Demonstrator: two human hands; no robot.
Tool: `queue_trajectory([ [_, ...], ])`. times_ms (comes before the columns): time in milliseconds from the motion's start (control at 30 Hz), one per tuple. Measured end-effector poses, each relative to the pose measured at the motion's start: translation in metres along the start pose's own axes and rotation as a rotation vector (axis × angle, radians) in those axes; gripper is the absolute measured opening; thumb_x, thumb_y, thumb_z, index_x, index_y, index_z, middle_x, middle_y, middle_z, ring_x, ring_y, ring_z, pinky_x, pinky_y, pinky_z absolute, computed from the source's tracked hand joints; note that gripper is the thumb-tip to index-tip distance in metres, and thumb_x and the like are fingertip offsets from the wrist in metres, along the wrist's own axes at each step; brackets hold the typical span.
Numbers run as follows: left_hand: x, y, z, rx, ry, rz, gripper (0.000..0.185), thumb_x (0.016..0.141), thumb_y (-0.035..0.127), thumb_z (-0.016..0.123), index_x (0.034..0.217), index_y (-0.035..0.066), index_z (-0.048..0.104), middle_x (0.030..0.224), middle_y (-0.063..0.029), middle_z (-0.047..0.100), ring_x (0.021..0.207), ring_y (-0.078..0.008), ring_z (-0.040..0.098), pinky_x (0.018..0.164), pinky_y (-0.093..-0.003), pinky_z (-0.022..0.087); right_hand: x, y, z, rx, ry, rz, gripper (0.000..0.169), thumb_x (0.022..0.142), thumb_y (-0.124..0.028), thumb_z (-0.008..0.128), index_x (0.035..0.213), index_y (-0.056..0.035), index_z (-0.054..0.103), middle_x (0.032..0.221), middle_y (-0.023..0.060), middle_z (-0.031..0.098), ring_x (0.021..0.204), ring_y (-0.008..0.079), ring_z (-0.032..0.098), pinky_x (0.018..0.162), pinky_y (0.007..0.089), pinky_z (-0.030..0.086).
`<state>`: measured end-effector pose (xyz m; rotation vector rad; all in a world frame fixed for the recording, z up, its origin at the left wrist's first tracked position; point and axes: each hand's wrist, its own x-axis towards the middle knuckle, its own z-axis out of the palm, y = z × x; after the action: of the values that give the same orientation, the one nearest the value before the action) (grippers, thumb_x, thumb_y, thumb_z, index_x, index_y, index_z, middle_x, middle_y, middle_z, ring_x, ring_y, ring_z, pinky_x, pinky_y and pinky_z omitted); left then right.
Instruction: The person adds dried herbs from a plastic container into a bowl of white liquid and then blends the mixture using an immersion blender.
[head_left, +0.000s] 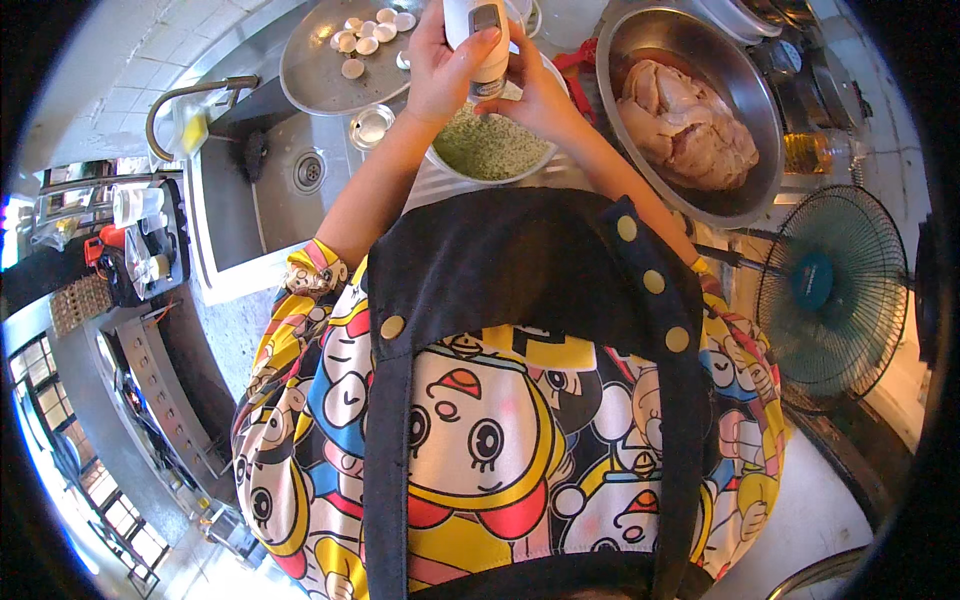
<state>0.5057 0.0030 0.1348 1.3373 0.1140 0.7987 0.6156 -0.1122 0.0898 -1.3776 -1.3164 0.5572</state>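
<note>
Both hands are around a white hand blender (480, 45) held upright over a bowl. My left hand (448, 67) wraps the body, thumb near the grey switch panel. My right hand (536, 86) grips the lower body from the other side. Below, the round light-coloured bowl (491, 182) contains a speckled green mixture (491, 146), coarse and pale on top. The blender's lower end is hidden by the hands and by its own body. A small metal cup (371, 127) stands just left of the bowl.
Several eggshells (367, 46) lie on a round metal tray (315, 82). Left is a steel sink (300, 202) with a curved faucet (154, 120). On the right, a large steel basin (765, 202) holds raw meat (682, 127); a caged electric fan (814, 281) stands nearer me.
</note>
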Motion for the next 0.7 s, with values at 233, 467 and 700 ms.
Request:
queue_trajectory([
  [233,0.003,0.001,0.008,0.052,-0.006,0.209,0.030,0.082,0.014,0.060,0.105,-0.003,0.052,0.087,-0.0138,0.067,0.077,-0.0216,0.065,0.072,-0.0323,0.054,-0.004,0.004,0.002,0.143,-0.004,-0.019,0.108,0.065,-0.016,0.089,0.147,-0.0064,0.019,0.133,0.0142,0.052,0.125,0.0254,0.052,0.106,0.0401,0.041],
  [467,-0.005,-0.001,0.010,0.008,0.098,0.229,0.030,0.082,0.014,0.060,0.104,-0.004,0.051,0.084,-0.0155,0.066,0.074,-0.0228,0.065,0.069,-0.0349,0.055,-0.019,0.004,-0.008,-0.566,0.094,-0.134,0.071,0.073,-0.014,0.078,0.135,-0.0085,0.044,0.126,0.0171,0.056,0.121,0.0367,0.050,0.103,0.0464,0.039],
  [700,-0.004,0.006,0.016,0.073,0.101,0.271,0.029,0.083,0.014,0.056,0.103,-0.006,0.052,0.083,-0.0167,0.065,0.071,-0.0235,0.065,0.066,-0.0365,0.055,-0.026,0.027,-0.014,-0.731,0.322,-0.059,0.055,0.071,0.007,0.055,0.125,-0.0048,0.052,0.124,0.0199,0.054,0.115,0.0405,0.052,0.098,0.0477,0.041],
])
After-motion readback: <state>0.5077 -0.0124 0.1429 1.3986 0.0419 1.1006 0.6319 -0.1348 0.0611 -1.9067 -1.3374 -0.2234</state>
